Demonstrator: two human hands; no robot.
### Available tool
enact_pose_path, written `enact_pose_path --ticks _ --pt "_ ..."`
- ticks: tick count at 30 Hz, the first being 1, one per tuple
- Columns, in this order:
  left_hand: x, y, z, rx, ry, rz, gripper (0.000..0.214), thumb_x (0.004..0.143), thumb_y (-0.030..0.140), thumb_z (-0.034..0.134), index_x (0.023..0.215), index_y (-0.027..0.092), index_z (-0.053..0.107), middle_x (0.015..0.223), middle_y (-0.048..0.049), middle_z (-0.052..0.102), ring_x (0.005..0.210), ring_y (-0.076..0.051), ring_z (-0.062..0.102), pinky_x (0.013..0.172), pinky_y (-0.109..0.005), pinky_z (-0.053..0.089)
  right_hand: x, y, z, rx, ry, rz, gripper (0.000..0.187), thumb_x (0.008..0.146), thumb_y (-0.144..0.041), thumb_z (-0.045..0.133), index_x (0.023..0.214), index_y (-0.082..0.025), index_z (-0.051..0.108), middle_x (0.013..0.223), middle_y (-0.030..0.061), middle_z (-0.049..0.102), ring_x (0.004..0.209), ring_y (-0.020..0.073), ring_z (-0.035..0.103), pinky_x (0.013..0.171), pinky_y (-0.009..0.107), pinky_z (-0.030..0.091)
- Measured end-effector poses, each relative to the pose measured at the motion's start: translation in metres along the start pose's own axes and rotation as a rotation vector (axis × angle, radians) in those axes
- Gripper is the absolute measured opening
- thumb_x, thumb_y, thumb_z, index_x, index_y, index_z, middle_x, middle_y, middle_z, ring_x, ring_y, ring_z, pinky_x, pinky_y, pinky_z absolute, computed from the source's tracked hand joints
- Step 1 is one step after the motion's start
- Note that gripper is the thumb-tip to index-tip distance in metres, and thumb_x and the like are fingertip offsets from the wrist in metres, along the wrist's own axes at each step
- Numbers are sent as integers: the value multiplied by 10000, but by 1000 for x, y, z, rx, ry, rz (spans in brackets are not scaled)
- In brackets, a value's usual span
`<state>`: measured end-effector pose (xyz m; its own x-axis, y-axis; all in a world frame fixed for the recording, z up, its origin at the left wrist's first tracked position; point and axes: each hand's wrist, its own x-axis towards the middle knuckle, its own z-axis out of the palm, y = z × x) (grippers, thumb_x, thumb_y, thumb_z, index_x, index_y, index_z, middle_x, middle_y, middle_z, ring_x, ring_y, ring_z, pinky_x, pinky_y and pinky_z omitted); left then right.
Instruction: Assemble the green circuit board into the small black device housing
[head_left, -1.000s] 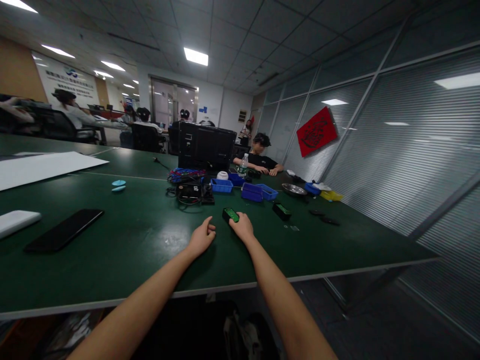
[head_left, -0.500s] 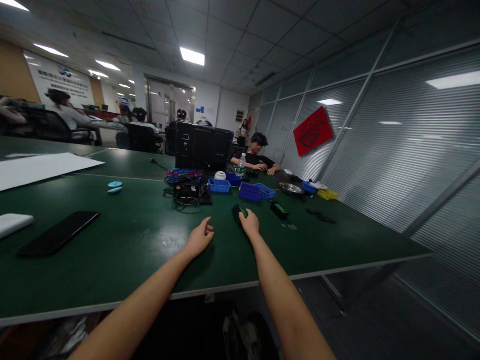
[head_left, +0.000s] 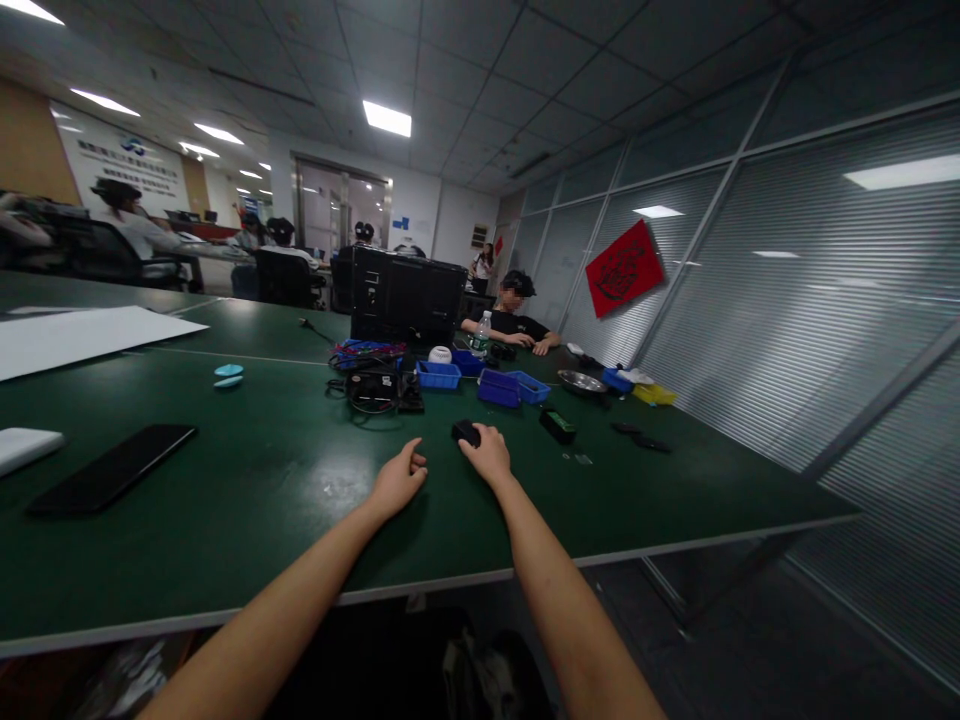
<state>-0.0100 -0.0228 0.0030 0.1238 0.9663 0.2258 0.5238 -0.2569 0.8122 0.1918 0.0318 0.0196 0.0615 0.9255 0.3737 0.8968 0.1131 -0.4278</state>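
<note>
My right hand (head_left: 487, 455) grips a small black box-shaped case (head_left: 466, 432) on or just above the green table; its far end shows past my fingers. To the left, my left hand (head_left: 399, 476) rests by the tabletop with its fingers loosely curled and apart, holding nothing I can see. A similar black case with a green circuit board (head_left: 558, 424) in it lies to the right of my right hand. Small clear pieces (head_left: 583, 459) lie just in front of that case.
Beyond my hands stand blue trays (head_left: 500, 388), a black device with cables (head_left: 373, 389), a monitor (head_left: 409, 295) and a water bottle (head_left: 481, 333). A metal bowl (head_left: 583, 382) stands right; a black slab (head_left: 112, 468) lies left. Another person (head_left: 517, 318) sits across the table.
My right hand has shifted slightly left and turned the case; the green board that showed on it is out of sight and a plain black side shows. My left hand has barely moved.
</note>
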Motion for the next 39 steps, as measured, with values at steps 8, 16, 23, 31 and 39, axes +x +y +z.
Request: enact_pose_path --ticks 8,16,23,31,39 --pt "1 -1 1 16 -4 -7 575 715 194 485 1276 160 360 971 -36 614 743 -102 578 738 -224 434 13 12 -8 69 -38 313 423 809 -429 370 1076 -175 576 1037 112 593 939 225 551 764 296 400" --pt "2 -3 1 8 -9 -10 583 718 202 481 1284 164 347 982 -35 607 752 -100 572 739 -221 430 15 23 -16 -17 -18 378 599 789 -557 321 1229 -170 441 1155 141 519 1050 266 493 816 348 393" --pt "2 -3 1 4 -13 -14 579 723 207 479 1284 175 343 986 -35 605 761 -108 572 761 -236 429 10 25 -11 -132 -53 362 557 696 -383 518 1177 -111 441 1139 170 508 1024 279 498 786 350 415" --pt "2 -4 0 0 -10 -4 570 721 206 484 1276 179 355 978 -35 617 768 -113 586 755 -239 436 14 35 -8 -129 69 382 493 704 -347 514 1116 -80 467 1106 213 508 1025 293 498 790 379 416" --pt "0 1 -1 22 -7 -15 558 721 195 477 1267 157 366 966 -39 619 774 -119 584 747 -241 432 11 31 -12 -106 57 391 463 710 -337 517 1094 -83 474 1095 212 504 1036 301 481 794 396 408"
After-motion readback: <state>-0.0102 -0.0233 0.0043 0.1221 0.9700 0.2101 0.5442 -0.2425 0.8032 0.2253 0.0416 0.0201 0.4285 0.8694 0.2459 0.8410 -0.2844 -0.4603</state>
